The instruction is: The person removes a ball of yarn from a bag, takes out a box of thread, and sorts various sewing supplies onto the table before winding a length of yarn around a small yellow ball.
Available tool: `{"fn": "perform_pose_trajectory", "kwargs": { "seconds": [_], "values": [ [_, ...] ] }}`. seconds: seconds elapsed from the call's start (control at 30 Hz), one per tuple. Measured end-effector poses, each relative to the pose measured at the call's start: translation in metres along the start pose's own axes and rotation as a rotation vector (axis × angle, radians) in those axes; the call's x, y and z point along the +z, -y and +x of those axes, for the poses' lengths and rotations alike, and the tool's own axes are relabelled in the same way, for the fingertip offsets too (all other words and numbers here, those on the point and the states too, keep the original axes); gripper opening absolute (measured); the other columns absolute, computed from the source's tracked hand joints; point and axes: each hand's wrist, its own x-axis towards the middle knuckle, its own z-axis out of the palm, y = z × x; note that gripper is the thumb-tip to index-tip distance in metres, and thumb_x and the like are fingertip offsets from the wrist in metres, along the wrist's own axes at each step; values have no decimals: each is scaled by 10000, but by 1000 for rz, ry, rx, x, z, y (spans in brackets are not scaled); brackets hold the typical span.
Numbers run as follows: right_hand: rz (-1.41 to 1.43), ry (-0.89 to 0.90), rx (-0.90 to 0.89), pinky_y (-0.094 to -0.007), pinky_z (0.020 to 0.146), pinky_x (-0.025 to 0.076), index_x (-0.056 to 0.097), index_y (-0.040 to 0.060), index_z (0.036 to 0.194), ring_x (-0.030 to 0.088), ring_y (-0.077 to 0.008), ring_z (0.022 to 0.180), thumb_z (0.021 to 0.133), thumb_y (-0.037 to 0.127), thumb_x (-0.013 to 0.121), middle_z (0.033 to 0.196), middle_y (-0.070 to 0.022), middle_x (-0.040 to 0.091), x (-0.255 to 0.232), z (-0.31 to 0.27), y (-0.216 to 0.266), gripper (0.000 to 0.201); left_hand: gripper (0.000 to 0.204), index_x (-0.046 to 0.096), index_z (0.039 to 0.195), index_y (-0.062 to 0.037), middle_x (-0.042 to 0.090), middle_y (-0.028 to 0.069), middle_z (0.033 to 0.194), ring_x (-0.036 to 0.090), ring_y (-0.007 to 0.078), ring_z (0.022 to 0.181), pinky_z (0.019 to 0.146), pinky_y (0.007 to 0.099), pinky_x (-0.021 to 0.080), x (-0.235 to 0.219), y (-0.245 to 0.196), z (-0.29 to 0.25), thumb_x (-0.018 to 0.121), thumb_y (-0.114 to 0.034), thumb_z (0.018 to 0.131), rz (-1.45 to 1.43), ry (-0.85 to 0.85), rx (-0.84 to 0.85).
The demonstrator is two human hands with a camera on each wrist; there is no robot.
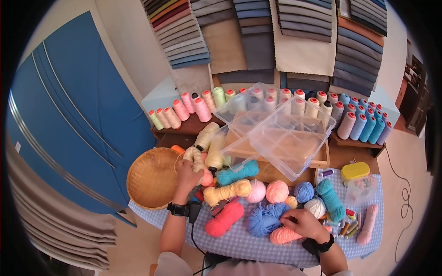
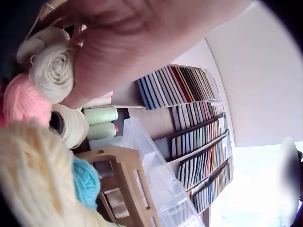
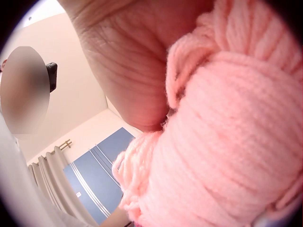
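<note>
My left hand (image 1: 188, 177) grips the lower end of a twisted cream skein (image 1: 195, 158) beside the wicker basket. The left wrist view shows the hand (image 2: 128, 42) bent over the cream yarn's coiled end (image 2: 56, 73), above a pink ball (image 2: 26, 100); its fingertips are mostly hidden. My right hand (image 1: 306, 224), loosely curled, hangs over a salmon-pink skein (image 1: 284, 234), fingertips near the fluffy blue yarn (image 1: 266, 220). In the right wrist view, the salmon-pink skein (image 3: 227, 137) fills the space beside the palm (image 3: 128, 71); the fingertips are out of sight.
A round wicker basket (image 1: 152, 179) stands at the left. Clear plastic boxes (image 1: 290, 133) lie on a wooden rack behind several yarn balls. Thread cones (image 1: 201, 109) line the back shelf. At the right are a yellow-lidded container (image 1: 355, 170), small spools and a pale pink skein (image 1: 367, 225).
</note>
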Motion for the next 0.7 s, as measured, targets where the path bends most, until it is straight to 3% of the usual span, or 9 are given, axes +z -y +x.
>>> {"fn": "perform_pose_trajectory", "kwargs": {
  "seconds": [0.07, 0.13, 0.23, 0.33, 0.37, 0.43, 0.53, 0.7],
  "values": [
    [6, 33, 36, -325, 599, 505, 672, 10, 888, 648, -242, 635, 856, 131, 680, 737, -129, 666, -1, 1, 1, 125, 380, 575, 945, 31, 542, 187, 990, 542, 342, 995, 861, 400, 456, 3, 17, 0, 746, -244, 746, 45, -19, 26],
    [-1, 26, 28, -327, 599, 504, 671, 11, 887, 648, -246, 636, 856, 130, 680, 740, -130, 666, -1, 0, 1, 124, 298, 579, 924, 17, 579, 150, 906, 583, 275, 895, 786, 361, 479, -1, 18, 1, 712, -171, 736, -157, -54, -124],
    [-6, 21, 20, -332, 599, 503, 671, 10, 889, 644, -251, 636, 856, 129, 678, 746, -131, 667, -2, 1, 1, 124, 265, 582, 924, 7, 608, 116, 905, 600, 205, 792, 721, 320, 489, -19, -4, -7, 705, -142, 742, -370, -98, -263],
    [5, 31, 27, -336, 601, 501, 671, 8, 890, 638, -253, 637, 857, 131, 676, 753, -130, 666, 0, 1, 3, 127, 217, 583, 939, -3, 625, 80, 902, 602, 152, 773, 693, 285, 491, -33, -7, -15, 681, -118, 784, -559, -99, -379],
    [6, 30, 26, -338, 602, 500, 671, 7, 890, 637, -253, 639, 857, 133, 675, 757, -129, 666, -2, 2, 4, 130, 217, 583, 939, -3, 625, 80, 902, 602, 152, 773, 693, 285, 491, -36, -6, -18, 681, -118, 784, -560, -102, -382],
    [1, 33, 36, -337, 604, 500, 672, 7, 888, 637, -253, 642, 856, 134, 676, 759, -129, 665, -2, 3, 4, 131, 151, 578, 970, -8, 624, 68, 923, 607, 132, 796, 706, 265, 496, -42, -7, -24, 627, -78, 846, -1032, -42, -433],
    [-6, 37, 50, -336, 603, 499, 674, 8, 884, 638, -250, 644, 852, 134, 677, 761, -128, 664, 0, 2, 3, 130, 126, 567, 998, -9, 619, 61, 929, 608, 120, 811, 718, 263, 505, -58, -23, -38, 586, -49, 880, -1207, -35, -443],
    [-8, 37, 47, -330, 602, 498, 676, 8, 884, 639, -244, 644, 845, 127, 679, 760, -128, 662, 0, 2, 2, 126, 98, 554, 989, -14, 615, 65, 948, 614, 135, 833, 753, 273, 518, -63, -5, -60, 552, -31, 893, -1165, -122, -485]
  ]
}}
